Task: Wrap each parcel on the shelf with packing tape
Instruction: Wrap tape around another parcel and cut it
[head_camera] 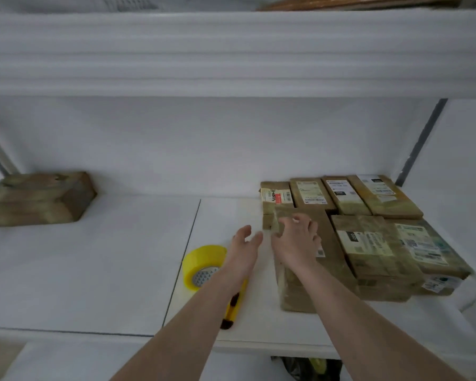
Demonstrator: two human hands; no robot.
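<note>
Several brown taped parcels with white labels lie packed together on the right of the white shelf [94, 270]. My right hand [296, 240] rests on top of the nearest parcel [300, 284], its fingers curled over the far left corner. Just left of that parcel my left hand [245, 243] hovers with relaxed fingers and holds nothing. Under my left forearm stands a yellow roll of packing tape [201, 266], and a yellow and black utility knife [232, 309] lies beside it. One more wrapped parcel [39, 198] sits alone at the far left.
A second shelf board [231, 50] hangs close above. A dark metal upright [421, 144] stands at the back right. Four parcels form the back row [341, 196], two more [390, 251] lie in front. Something dark shows under the shelf [308, 369].
</note>
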